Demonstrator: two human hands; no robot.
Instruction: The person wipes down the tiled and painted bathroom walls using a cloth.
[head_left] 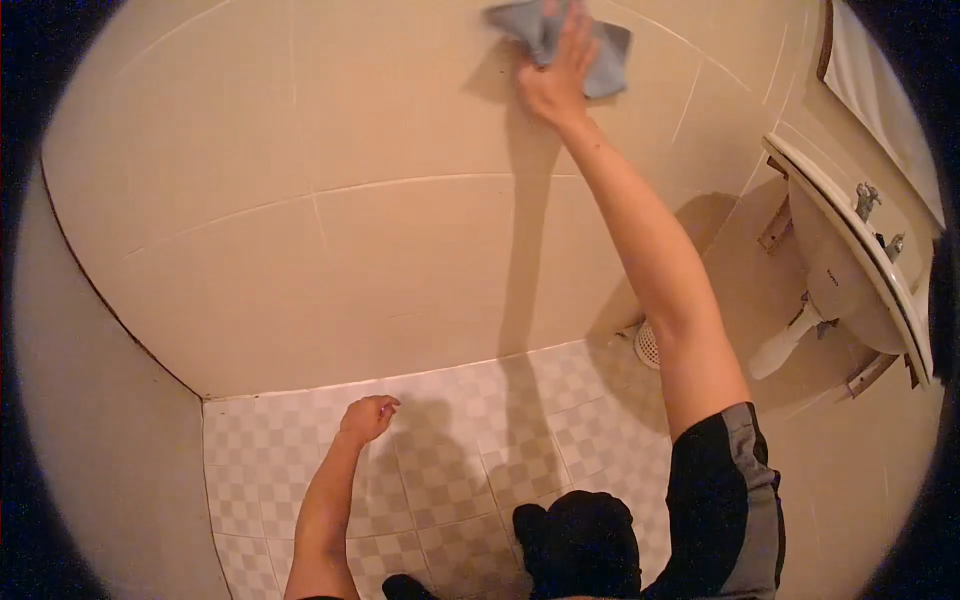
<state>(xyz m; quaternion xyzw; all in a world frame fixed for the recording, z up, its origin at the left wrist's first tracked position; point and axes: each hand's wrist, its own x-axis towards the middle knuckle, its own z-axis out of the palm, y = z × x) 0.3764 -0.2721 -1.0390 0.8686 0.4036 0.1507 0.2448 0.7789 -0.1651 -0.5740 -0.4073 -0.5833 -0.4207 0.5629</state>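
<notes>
High on the beige tiled wall, my right hand presses a grey-blue cloth against the tiles. The arm reaches far up, and the fingers lie over the cloth, slightly smeared by motion. Parts of the cloth stick out on both sides of the hand. Lower down at the left, my left hand hangs above the checkered floor, its fingers loosely curled in. I see nothing in it, and it appears apart from the wall.
A white wall-mounted washbasin with metal taps juts out at the right. Above it hangs a whitish panel. A round perforated drain cover shows beside my right arm. A grey wall stands at the left.
</notes>
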